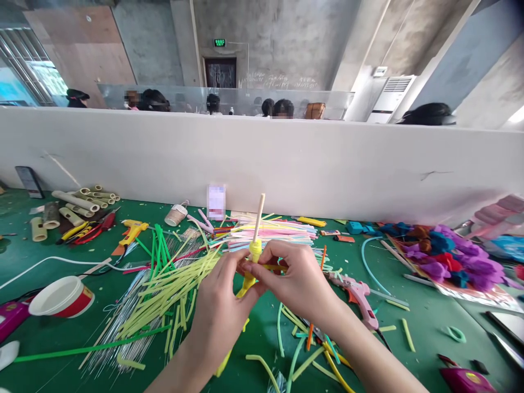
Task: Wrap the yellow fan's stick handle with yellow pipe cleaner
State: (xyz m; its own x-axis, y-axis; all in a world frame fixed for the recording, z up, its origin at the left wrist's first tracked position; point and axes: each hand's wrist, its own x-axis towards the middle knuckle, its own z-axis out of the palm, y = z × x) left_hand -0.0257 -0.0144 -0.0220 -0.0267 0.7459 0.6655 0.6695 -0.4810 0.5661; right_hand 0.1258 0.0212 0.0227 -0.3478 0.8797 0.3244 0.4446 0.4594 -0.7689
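A pale wooden stick point(259, 215) stands nearly upright in front of me, its bare end pointing up. Yellow pipe cleaner point(255, 250) is wound round it below that end, and more yellow trails down behind my left hand point(223, 305). That hand's fingers are closed round the wrapped stick from the left. From the right, my right hand point(292, 273) pinches at the same spot, and a short yellow strand shows by its fingers. My fingertips partly cover the winding. Just left of my hands lies a heap of light-green pipe cleaners point(176, 289).
Pastel pipe cleaners point(270, 232) lie behind my hands, before a white partition point(262, 164). A pink glue gun point(358, 295) and purple flowers point(483, 270) lie right. Left are a paper bowl point(61, 297), a yellow glue gun point(133, 232) and bamboo tubes point(77, 207). People sit beyond.
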